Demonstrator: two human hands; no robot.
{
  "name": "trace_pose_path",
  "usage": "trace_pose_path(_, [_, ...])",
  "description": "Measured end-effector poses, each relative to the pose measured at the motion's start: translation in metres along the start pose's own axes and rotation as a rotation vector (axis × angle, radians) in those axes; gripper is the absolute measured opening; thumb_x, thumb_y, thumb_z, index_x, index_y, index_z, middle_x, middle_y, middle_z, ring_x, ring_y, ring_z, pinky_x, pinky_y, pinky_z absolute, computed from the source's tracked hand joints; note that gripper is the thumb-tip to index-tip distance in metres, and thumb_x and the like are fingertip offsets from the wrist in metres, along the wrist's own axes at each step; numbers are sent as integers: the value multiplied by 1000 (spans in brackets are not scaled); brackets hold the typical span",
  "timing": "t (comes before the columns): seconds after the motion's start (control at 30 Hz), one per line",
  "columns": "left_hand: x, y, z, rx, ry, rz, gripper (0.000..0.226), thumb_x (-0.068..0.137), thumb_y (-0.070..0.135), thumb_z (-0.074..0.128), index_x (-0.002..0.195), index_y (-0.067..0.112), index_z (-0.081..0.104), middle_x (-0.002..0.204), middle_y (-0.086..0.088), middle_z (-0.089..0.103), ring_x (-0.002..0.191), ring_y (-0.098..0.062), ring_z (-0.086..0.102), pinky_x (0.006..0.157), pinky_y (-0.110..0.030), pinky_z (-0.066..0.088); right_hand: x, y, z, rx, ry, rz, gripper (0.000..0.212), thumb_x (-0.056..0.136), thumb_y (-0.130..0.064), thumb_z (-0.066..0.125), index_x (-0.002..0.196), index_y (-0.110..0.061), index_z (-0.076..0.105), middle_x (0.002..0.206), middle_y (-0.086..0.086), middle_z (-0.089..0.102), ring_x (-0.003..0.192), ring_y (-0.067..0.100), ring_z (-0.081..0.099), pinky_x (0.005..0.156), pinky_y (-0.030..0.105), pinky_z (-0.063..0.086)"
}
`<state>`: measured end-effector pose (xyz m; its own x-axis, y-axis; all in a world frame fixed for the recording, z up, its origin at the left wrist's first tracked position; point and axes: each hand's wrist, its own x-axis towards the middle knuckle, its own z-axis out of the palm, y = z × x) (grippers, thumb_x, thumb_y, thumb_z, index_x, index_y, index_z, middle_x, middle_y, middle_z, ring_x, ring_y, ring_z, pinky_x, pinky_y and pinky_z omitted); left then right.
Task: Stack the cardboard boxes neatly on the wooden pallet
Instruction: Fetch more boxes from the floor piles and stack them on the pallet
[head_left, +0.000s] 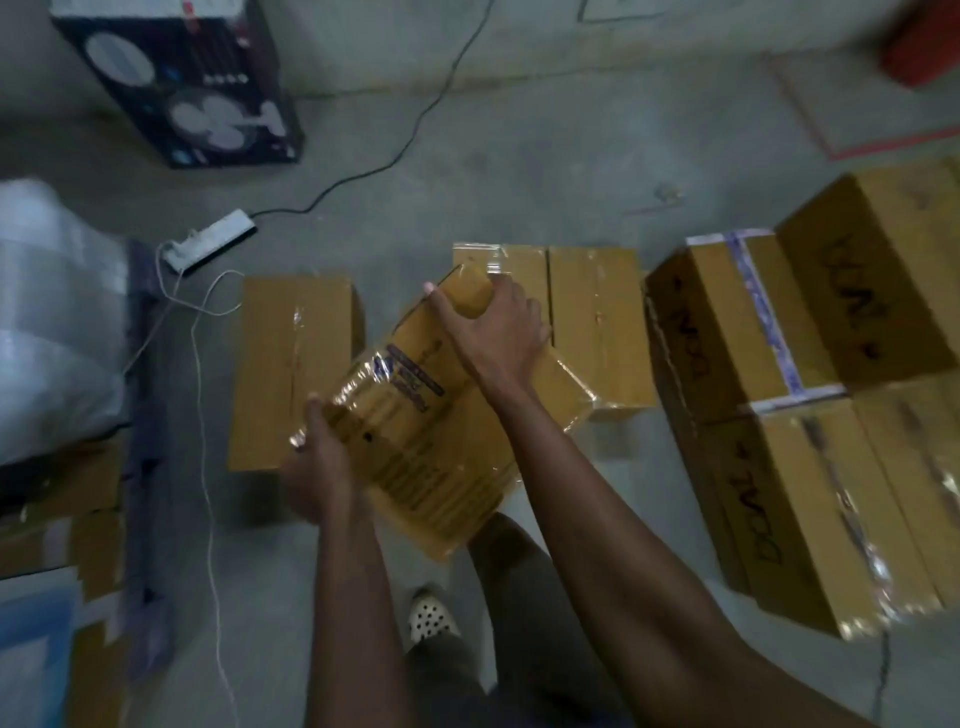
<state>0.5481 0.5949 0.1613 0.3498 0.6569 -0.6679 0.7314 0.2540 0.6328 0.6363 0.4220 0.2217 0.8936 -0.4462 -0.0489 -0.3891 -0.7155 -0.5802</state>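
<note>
Gripping 1 taped cardboard box (415, 431), my left hand (322, 467) clamped on its 7 o'clock corner, right hand (493, 332) at 1 o'clock.

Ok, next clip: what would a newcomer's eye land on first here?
The tilted, tape-wrapped cardboard box at centre, gripped by the left hand at its near corner and the right hand at its far corner. On the right stands a stack of cardboard boxes with black handwriting; a white power strip lies at upper left.

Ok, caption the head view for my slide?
Left hand and right hand hold a taped cardboard box above floor boxes.
</note>
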Motion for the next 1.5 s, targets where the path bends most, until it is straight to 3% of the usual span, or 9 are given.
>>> trace_pose_path(0.17, [-87, 50, -26, 227, 84, 319, 94, 64, 88, 47, 112, 11, 73, 123, -11, 66, 118, -32, 59, 101, -44, 47, -78, 45, -91, 205, 63, 301, 95, 75, -87, 54, 139, -17, 51, 139, 3, 57, 130, 28, 49, 109, 51, 34])
trace_pose_path(0.33, [-164, 57, -3, 335, -46, 593, 64, 62, 77, 56, 84, 20, 75, 87, 0, 73, 81, -24, 69, 81, -44, 58, -126, 106, -145, 339, 160, 547, 100, 69, -88, 57, 135, -13, 53, 136, 8, 58, 126, 31, 52, 108, 49, 41])
trace_pose_path(0.5, [-241, 42, 31, 419, -83, 737, 55, 71, 67, 69, 83, 13, 74, 84, -3, 72, 79, -25, 68, 77, -39, 58, -125, 168, -201, 451, 155, 675, 103, 63, -91, 55, 136, -19, 56, 137, 5, 60, 127, 31, 55, 104, 46, 42])
trace_pose_path(0.7, [-319, 7, 105, 456, -188, 740, 50, 73, 62, 70, 88, 15, 75, 90, -3, 74, 86, -25, 69, 80, -37, 57, -98, 253, -269, 476, 205, 743, 99, 66, -87, 58, 138, -18, 54, 138, 4, 58, 129, 31, 53, 108, 51, 41])
trace_pose_path(0.87, [-385, -28, 190, 377, -256, 634, 45, 76, 59, 72, 84, 15, 68, 88, 2, 68, 83, -19, 64, 73, -30, 49, -44, 334, -329, 429, 221, 713, 94, 64, -87, 60, 131, -21, 56, 127, 2, 63, 116, 28, 59, 95, 44, 48])
trace_pose_path(1.03, [-448, -40, 282, 236, -270, 560, 42, 64, 61, 71, 72, 20, 65, 82, 4, 72, 80, -20, 69, 80, -35, 58, 33, 391, -400, 417, 257, 598, 114, 46, -95, 51, 134, -22, 52, 135, 1, 58, 124, 28, 54, 101, 51, 46])
trace_pose_path(1.17, [-486, -28, 349, 110, -293, 541, 31, 68, 50, 76, 73, 21, 66, 71, 10, 66, 71, -10, 65, 78, -37, 60, 105, 422, -441, 469, 293, 472, 86, 65, -84, 63, 124, -23, 55, 126, -2, 58, 116, 21, 55, 97, 45, 48])
trace_pose_path(1.3, [-505, -12, 427, -18, -314, 540, 41, 58, 51, 77, 86, 23, 67, 88, 7, 69, 84, -17, 66, 85, -39, 58, 184, 454, -457, 674, 330, 464, 65, 68, -81, 67, 103, -27, 56, 105, -5, 63, 97, 18, 62, 75, 36, 51])
trace_pose_path(1.5, [-499, -39, 547, -106, -483, 490, 49, 72, 23, 90, 111, 18, 61, 104, 3, 70, 85, -10, 66, 79, -22, 57, 282, 525, -462, 746, 281, 541, 44, 90, -55, 67, 103, -17, 51, 92, -8, 57, 81, 9, 57, 55, 20, 49])
